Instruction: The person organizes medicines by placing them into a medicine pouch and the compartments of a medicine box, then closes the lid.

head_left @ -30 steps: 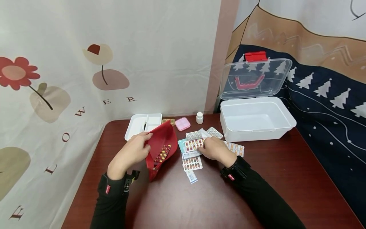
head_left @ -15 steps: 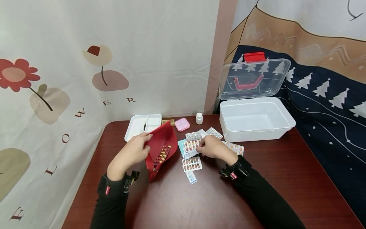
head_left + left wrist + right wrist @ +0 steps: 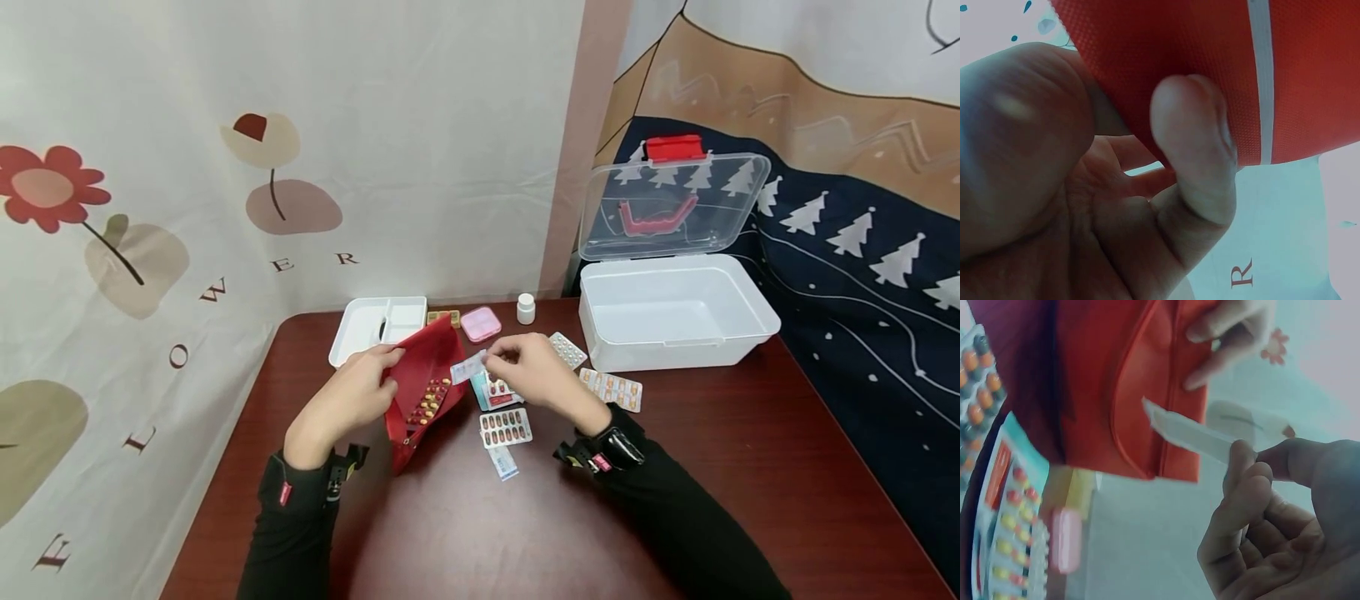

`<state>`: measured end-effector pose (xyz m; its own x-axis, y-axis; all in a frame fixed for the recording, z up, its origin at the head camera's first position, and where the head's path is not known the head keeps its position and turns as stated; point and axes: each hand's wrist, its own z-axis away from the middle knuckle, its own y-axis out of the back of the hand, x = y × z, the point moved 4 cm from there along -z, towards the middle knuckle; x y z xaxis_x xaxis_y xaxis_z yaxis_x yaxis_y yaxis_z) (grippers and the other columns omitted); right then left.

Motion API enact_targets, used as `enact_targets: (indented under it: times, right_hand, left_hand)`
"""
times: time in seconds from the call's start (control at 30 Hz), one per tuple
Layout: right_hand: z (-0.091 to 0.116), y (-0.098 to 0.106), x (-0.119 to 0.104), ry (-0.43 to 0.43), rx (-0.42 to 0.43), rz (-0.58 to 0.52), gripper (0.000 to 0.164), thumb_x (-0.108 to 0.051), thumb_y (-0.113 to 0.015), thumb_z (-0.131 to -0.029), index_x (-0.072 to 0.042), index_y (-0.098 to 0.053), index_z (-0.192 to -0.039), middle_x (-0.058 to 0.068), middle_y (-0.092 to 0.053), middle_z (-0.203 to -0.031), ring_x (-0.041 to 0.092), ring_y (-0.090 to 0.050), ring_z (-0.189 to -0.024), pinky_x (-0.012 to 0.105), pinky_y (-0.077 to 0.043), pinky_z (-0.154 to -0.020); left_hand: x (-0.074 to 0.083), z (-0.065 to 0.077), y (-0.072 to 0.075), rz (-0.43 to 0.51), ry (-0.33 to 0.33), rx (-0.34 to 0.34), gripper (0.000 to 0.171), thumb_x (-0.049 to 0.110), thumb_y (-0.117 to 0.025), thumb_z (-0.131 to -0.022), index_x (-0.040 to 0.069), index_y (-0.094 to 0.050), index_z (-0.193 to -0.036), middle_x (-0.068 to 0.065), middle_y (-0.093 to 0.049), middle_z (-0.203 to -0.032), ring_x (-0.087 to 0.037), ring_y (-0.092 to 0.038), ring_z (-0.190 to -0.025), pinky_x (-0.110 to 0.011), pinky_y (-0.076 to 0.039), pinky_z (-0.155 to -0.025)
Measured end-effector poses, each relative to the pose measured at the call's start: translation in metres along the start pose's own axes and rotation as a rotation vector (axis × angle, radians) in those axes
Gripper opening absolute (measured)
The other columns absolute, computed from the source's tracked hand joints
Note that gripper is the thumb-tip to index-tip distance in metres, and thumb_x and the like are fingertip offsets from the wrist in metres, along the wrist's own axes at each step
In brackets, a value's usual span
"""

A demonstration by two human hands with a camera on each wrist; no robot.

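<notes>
My left hand (image 3: 347,398) grips the edge of a red pouch (image 3: 418,360), which gapes toward me. In the left wrist view, a curled finger (image 3: 1194,144) lies against the red cloth. A blister pack of red-and-yellow capsules (image 3: 430,402) shows inside the pouch. Between thumb and fingertips, my right hand (image 3: 534,371) pinches a small white-and-blue sachet (image 3: 467,368) at the pouch's right edge. Below that hand lie a teal packet (image 3: 480,392), partly covered by a capsule blister pack (image 3: 498,387), another blister pack (image 3: 506,427) and a second sachet (image 3: 503,463).
Behind the pouch are a white compartment tray (image 3: 360,329), a pink case (image 3: 481,324) and a white bottle (image 3: 526,309). Right of my hand lie two blister packs, one grey (image 3: 567,351), one orange (image 3: 611,389). An open white box (image 3: 675,354) with a raised clear lid stands back right.
My right hand has lifted the sachet off the pile and carried it left to the pouch. The left hand and pouch stay in place.
</notes>
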<state>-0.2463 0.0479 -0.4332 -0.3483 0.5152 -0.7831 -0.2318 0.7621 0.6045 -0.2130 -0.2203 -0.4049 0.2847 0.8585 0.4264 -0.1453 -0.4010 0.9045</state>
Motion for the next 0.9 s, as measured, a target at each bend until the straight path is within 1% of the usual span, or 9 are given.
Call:
enact_targets:
  times: [0.13, 0.2, 0.3, 0.43, 0.57, 0.63, 0.73, 0.83, 0.9]
  right_hand:
    - [-0.012, -0.027, -0.012, 0.036, -0.051, 0.018, 0.020, -0.022, -0.069, -0.100, -0.015, -0.083, -0.088, -0.008, -0.071, -0.074, 0.006, -0.057, -0.068, 0.025, -0.048, -0.068]
    - [-0.017, -0.041, -0.016, 0.040, -0.081, 0.029, 0.019, -0.021, -0.068, -0.098, -0.015, -0.084, -0.090, -0.010, -0.071, -0.074, 0.004, -0.056, -0.067, 0.024, -0.046, -0.067]
    - [-0.021, -0.059, -0.020, 0.037, -0.147, 0.026, 0.020, -0.020, -0.067, -0.095, -0.015, -0.084, -0.088, -0.011, -0.071, -0.070, 0.003, -0.056, -0.064, 0.023, -0.045, -0.065]
    - [-0.028, -0.075, -0.027, 0.042, -0.248, 0.053, 0.023, -0.019, -0.067, -0.094, -0.011, -0.084, -0.081, -0.012, -0.066, -0.062, 0.003, -0.055, -0.060, 0.022, -0.042, -0.062]
    - [-0.034, -0.085, -0.031, 0.042, -0.320, 0.115, 0.025, -0.020, -0.070, -0.097, -0.012, -0.084, -0.078, -0.013, -0.064, -0.059, 0.004, -0.055, -0.061, 0.023, -0.043, -0.063]
    - [-0.037, -0.088, -0.032, 0.047, -0.323, 0.168, 0.027, -0.023, -0.071, -0.100, -0.013, -0.084, -0.078, -0.013, -0.062, -0.059, 0.006, -0.055, -0.064, 0.024, -0.044, -0.065]
    - [-0.040, -0.089, -0.031, 0.078, -0.270, 0.237, 0.029, -0.028, -0.072, -0.104, -0.016, -0.086, -0.083, -0.014, -0.061, -0.060, 0.009, -0.056, -0.068, 0.026, -0.045, -0.068]
    - [-0.039, -0.085, -0.026, 0.102, -0.193, 0.241, 0.028, -0.028, -0.071, -0.107, -0.015, -0.088, -0.090, -0.013, -0.059, -0.061, 0.010, -0.055, -0.068, 0.028, -0.045, -0.067]
    - [-0.036, -0.081, -0.022, 0.103, -0.161, 0.221, 0.026, -0.027, -0.071, -0.107, -0.014, -0.088, -0.093, -0.013, -0.059, -0.062, 0.008, -0.054, -0.066, 0.027, -0.045, -0.067]
  left_hand:
    - [0.000, 0.000, 0.000, 0.007, 0.005, -0.005, 0.050, 0.002, -0.060, -0.102, -0.010, -0.062, -0.150, -0.027, -0.062, -0.157, -0.041, -0.066, -0.135, -0.051, -0.060, -0.102]
    - [-0.001, 0.000, 0.000, 0.022, 0.012, -0.012, 0.050, 0.003, -0.061, -0.102, -0.009, -0.061, -0.151, -0.026, -0.062, -0.157, -0.041, -0.067, -0.132, -0.050, -0.062, -0.100]
    - [-0.001, 0.001, 0.000, 0.030, 0.018, -0.017, 0.051, 0.003, -0.061, -0.103, -0.009, -0.061, -0.152, -0.026, -0.062, -0.157, -0.039, -0.069, -0.129, -0.049, -0.064, -0.098]
    - [0.000, 0.001, 0.001, 0.018, 0.006, -0.007, 0.050, 0.002, -0.060, -0.102, -0.009, -0.062, -0.151, -0.026, -0.062, -0.156, -0.040, -0.068, -0.133, -0.049, -0.061, -0.100]
    - [0.000, 0.001, 0.002, 0.014, 0.001, 0.000, 0.050, 0.001, -0.060, -0.101, -0.010, -0.063, -0.149, -0.026, -0.063, -0.156, -0.041, -0.067, -0.133, -0.049, -0.060, -0.100]
    - [0.000, 0.001, 0.002, 0.014, -0.003, 0.003, 0.050, 0.000, -0.060, -0.101, -0.010, -0.063, -0.149, -0.026, -0.063, -0.155, -0.041, -0.068, -0.132, -0.051, -0.061, -0.102]
    - [0.000, 0.001, 0.001, 0.010, -0.008, 0.007, 0.049, 0.000, -0.060, -0.101, -0.010, -0.063, -0.149, -0.026, -0.064, -0.154, -0.041, -0.068, -0.132, -0.053, -0.061, -0.104]
    - [0.001, 0.000, 0.000, 0.008, -0.015, 0.008, 0.049, 0.000, -0.060, -0.100, -0.010, -0.064, -0.148, -0.026, -0.065, -0.153, -0.041, -0.069, -0.130, -0.053, -0.061, -0.104]
    - [0.002, 0.000, 0.000, 0.009, -0.014, 0.006, 0.049, 0.000, -0.060, -0.100, -0.010, -0.063, -0.148, -0.026, -0.064, -0.153, -0.041, -0.069, -0.130, -0.053, -0.062, -0.103]
